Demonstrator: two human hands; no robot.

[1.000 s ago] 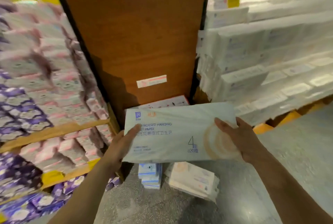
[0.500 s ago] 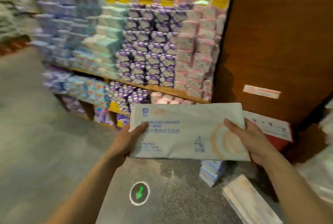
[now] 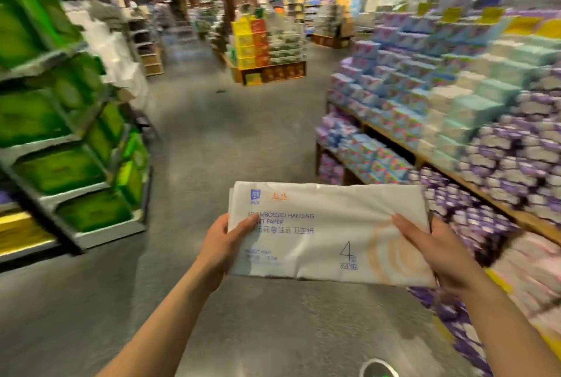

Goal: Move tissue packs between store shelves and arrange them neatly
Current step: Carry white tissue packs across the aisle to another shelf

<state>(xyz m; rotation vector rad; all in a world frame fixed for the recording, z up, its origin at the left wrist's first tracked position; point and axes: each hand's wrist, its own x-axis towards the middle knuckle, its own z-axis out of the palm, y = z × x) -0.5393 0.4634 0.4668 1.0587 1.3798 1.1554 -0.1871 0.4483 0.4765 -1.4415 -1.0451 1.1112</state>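
Observation:
A flat white tissue pack (image 3: 318, 234) with blue print and a peach ring design is held level in front of me, over the grey aisle floor. My left hand (image 3: 223, 244) grips its left edge, thumb on top. My right hand (image 3: 431, 252) grips its right edge, thumb across the top face and fingers underneath. The pack hangs in the air, clear of any shelf.
Wooden shelves (image 3: 455, 176) stacked with purple, blue and mint tissue packs run along the right. A grey rack (image 3: 100, 225) of green packs stands at the left. A yellow and red display island (image 3: 267, 55) stands down the aisle. A round floor marking (image 3: 378, 369) lies at the bottom edge.
My view has swung left, from the brown end panel and white packs to the open aisle. Both hands keep the same hold on the pack, which has stayed in front of me.

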